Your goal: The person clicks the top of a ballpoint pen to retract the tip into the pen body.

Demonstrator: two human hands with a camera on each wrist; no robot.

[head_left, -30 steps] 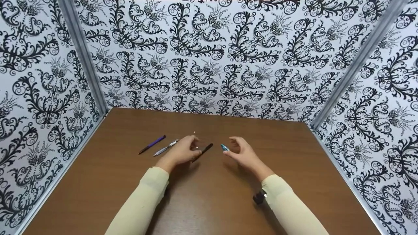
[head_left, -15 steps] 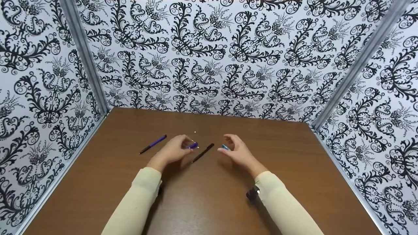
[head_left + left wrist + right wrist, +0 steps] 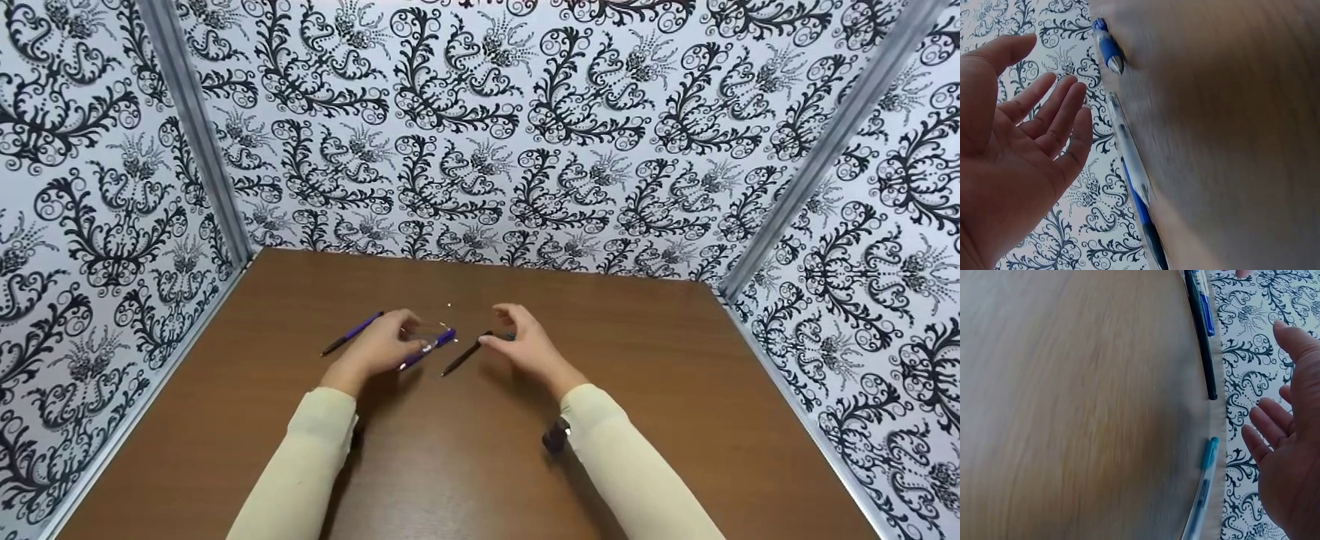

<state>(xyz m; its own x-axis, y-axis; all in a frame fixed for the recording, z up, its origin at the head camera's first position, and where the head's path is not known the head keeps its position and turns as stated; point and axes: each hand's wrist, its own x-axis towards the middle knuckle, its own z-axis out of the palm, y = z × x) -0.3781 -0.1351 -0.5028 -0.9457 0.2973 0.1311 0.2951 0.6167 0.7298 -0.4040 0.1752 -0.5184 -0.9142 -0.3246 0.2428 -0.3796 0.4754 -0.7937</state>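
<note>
My left hand hovers over the left part of the pen row, its fingers loosely bent and nothing held, as the left hand in its wrist view shows. A blue pen lies beside its thumb. Farther left is a blue-and-black pen. A clear-barrelled pen is hidden under this hand in the head view. My right hand, fingers apart and without a thing, is near a black pen; its thumb overlaps that pen's top. Just below it a teal-capped pen lies, mostly covered in the head view.
The brown wooden table carries all the pens in a loose row. Patterned black-and-white panels enclose it at the back and both sides, joined by grey metal posts. A dark device is at the right wrist.
Both hands have shifted left over the pens, which stay in place. The blue pen has come into sight, while the clear-barrelled pen and most of the teal one are now covered.
</note>
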